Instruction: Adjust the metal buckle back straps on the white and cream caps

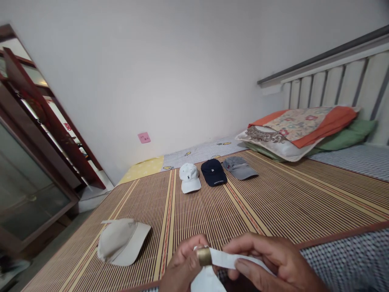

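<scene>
At the bottom of the view, my left hand (pixel 182 265) is closed around a brass-coloured buckle (pixel 204 257) and the white cloth beside it. A white strap (pixel 225 259) runs through this buckle to the right. My right hand (pixel 273 263) pinches that strap between thumb and fingers. Below the buckle hangs more white cloth (pixel 206 280), which looks like the back of a cap; most of it is cut off by the frame edge. To the left of my hands, a beige cap (pixel 124 242) lies tipped on its side on the mat.
A striped bamboo mat (pixel 146 202) covers the bed. Towards the wall stand a white cap (pixel 189 177), a navy cap (pixel 213 172) and a grey cap (pixel 240 167) in a row. Pillows (pixel 304 125) are piled by the headboard (pixel 331 85). The bed's edge drops off at left.
</scene>
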`<state>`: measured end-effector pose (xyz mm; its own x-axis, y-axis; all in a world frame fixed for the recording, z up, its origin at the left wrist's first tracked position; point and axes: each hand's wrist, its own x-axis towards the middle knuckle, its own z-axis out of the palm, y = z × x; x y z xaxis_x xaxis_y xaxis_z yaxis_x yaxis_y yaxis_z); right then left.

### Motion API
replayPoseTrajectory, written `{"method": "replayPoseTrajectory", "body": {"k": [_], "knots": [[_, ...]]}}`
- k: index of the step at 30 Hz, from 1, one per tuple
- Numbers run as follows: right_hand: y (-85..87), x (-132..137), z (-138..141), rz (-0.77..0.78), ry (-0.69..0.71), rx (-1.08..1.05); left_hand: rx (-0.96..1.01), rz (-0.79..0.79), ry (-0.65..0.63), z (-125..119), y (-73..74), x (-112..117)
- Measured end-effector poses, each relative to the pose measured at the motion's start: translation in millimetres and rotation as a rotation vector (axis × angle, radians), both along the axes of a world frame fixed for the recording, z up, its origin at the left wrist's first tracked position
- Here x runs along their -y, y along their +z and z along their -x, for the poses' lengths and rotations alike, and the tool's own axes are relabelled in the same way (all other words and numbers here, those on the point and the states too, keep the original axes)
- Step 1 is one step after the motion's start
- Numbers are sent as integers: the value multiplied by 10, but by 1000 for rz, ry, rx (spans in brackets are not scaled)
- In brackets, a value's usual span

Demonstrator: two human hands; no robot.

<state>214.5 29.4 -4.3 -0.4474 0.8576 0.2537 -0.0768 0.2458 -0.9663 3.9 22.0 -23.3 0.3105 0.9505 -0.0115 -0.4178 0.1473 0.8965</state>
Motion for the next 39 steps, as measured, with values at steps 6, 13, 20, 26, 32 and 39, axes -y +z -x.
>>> {"method": "replayPoseTrajectory", "body": {"k": [6,13,20,26,32,39], "knots": [[1,9,-57,26,10,39,-132,-24,-25,23,37,40],[96,42,-31,30,-13,60,-171,-22,-17,52,39,76],[68,46,76,109,94,-50,-148,-129,-134,-15,79,72],[70,31,98,85,61,-53,-212,-147,-120,-22,4,38],[107,-12,132,85,42,-64,-297,-16,136,-51,149,155],[157,-271,225,111,139,-152,-76,99,281,20,208,84]]}}
